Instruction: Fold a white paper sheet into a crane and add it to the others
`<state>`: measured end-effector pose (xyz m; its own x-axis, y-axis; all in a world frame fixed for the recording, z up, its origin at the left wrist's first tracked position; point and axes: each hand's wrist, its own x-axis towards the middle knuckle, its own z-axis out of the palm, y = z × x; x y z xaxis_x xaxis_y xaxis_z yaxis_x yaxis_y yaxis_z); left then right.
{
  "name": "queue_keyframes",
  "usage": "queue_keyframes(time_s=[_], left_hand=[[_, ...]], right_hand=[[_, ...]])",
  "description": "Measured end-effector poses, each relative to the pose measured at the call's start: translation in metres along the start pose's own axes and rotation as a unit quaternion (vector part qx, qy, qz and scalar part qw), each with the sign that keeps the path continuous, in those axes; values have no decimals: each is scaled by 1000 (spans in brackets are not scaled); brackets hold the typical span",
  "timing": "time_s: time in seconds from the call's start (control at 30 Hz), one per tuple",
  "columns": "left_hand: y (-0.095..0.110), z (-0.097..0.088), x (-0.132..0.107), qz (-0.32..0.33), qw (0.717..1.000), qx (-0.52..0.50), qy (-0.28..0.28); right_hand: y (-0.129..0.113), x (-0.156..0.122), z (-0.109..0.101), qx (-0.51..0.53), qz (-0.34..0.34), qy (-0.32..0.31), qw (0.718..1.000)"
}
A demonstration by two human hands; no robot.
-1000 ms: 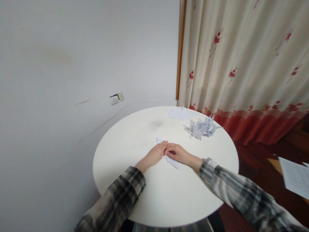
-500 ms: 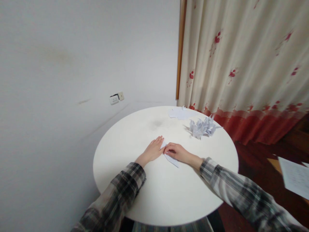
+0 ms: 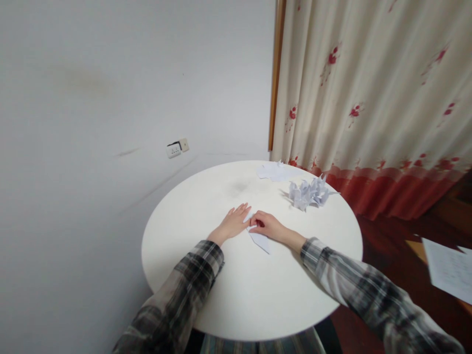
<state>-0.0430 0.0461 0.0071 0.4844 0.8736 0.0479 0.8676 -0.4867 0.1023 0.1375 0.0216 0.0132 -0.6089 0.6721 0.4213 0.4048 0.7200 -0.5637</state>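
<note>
A small folded piece of white paper [image 3: 260,242] lies on the round white table [image 3: 236,295] between my hands. My left hand [image 3: 234,222] rests flat at the paper's left side, fingers stretched out and pointing away from me. The fingertips of my right hand [image 3: 268,226] are curled and pinched together on the paper's upper part, close beside my left thumb. Part of the sheet is hidden under both hands; its pointed lower end sticks out toward me.
A cluster of folded white paper cranes [image 3: 309,192] stands at the table's back right. Flat white sheets [image 3: 278,171] lie near the far edge. A wall with a socket [image 3: 173,150] is at the left, a flowered curtain [image 3: 368,98] behind at the right. Written papers [image 3: 448,270] lie lower right.
My right hand has shifted slightly up along the paper, its fingers curled more, and more of the paper's lower part shows. My left hand stays flat in nearly the same place.
</note>
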Motion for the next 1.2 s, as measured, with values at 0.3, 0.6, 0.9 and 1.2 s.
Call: queue_keyframes(time_s=[0.3,0.6,0.9,1.2], left_hand=[[-3,-5,-3,29,1000,-10,5],[-2,-3,0,34,999,-22,10],[-4,-3,1,41,999,-18,8],[0,0,1,43,994,14,95]], right_hand=[[-16,-21,-6,-147,-110,-57,981],[-19,-45,-17,-144,-105,-130,975],[-22,-49,-19,-106,-36,-184,977],[-23,-39,-31,-21,-82,-129,988]])
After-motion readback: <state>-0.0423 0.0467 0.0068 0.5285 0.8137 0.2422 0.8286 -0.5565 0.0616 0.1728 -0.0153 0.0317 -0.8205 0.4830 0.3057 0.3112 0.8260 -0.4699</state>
